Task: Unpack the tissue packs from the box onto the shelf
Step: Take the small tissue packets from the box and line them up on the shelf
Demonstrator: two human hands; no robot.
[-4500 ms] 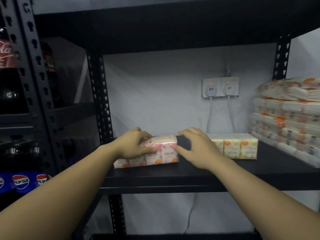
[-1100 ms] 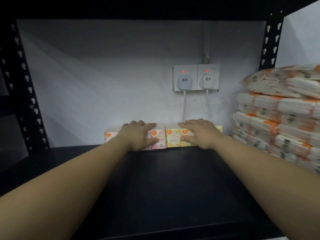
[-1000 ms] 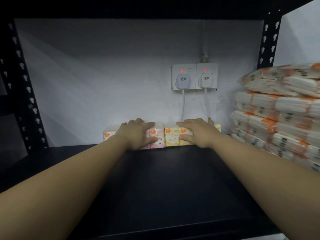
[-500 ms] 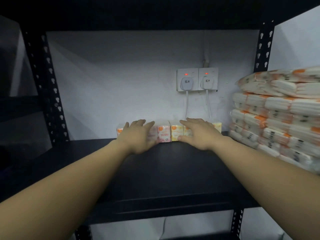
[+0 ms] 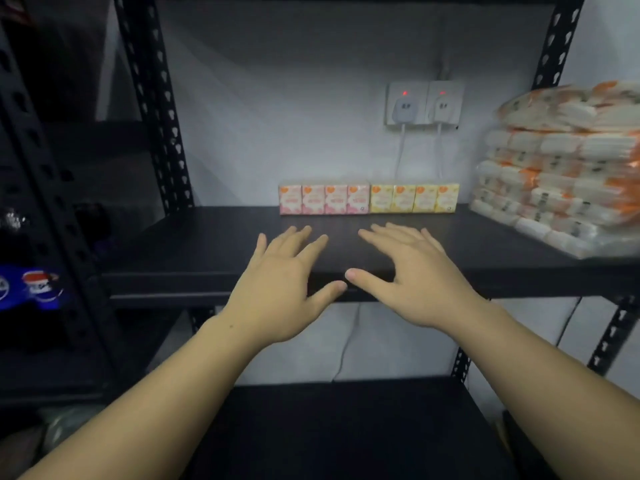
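Note:
A pink tissue pack (image 5: 324, 199) and a yellow tissue pack (image 5: 414, 198) stand side by side against the back wall on the black shelf (image 5: 214, 233). Both hands hover over the shelf's front edge, well short of the packs. My left hand (image 5: 281, 285) has its fingers spread and holds nothing. My right hand (image 5: 410, 271) is likewise flat and empty, its thumb close to the left thumb. The box is not in view.
A tall stack of wrapped tissue bundles (image 5: 568, 168) fills the shelf's right side. Two wall sockets (image 5: 424, 103) with plugs and cables sit above the packs. A black upright (image 5: 152, 105) stands at left, with cola bottles (image 5: 31, 289) on the neighbouring rack. A lower shelf (image 5: 346, 427) lies below.
Both hands have let go of the two packs and drawn back from the wall to the shelf's front edge. The view has pulled back and down.

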